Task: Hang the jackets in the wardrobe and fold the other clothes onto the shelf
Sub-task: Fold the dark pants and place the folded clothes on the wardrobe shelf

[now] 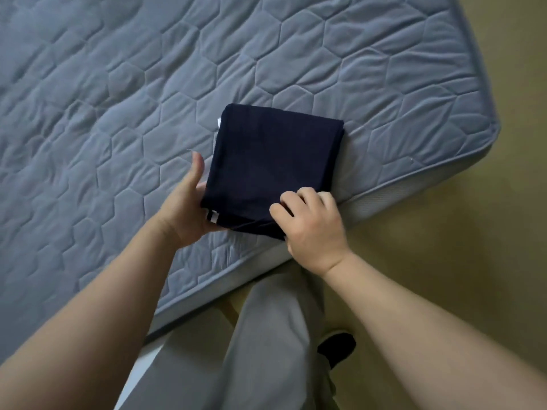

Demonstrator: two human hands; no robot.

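A dark navy garment (272,161), folded into a neat square, lies on the grey-blue quilted mattress (118,99) near its front edge. A bit of white trim shows at the garment's near left corner. My left hand (189,208) is at the fold's left side, fingers slid beneath it and thumb raised beside the edge. My right hand (310,223) grips the near right corner, fingers curled over the top of the cloth. No wardrobe, shelf or jacket is in view.
The mattress edge (370,199) runs diagonally from lower left to upper right. Olive-tan floor (458,276) lies to the right and below. My grey trouser leg (266,344) and a dark shoe (337,347) stand close to the bed.
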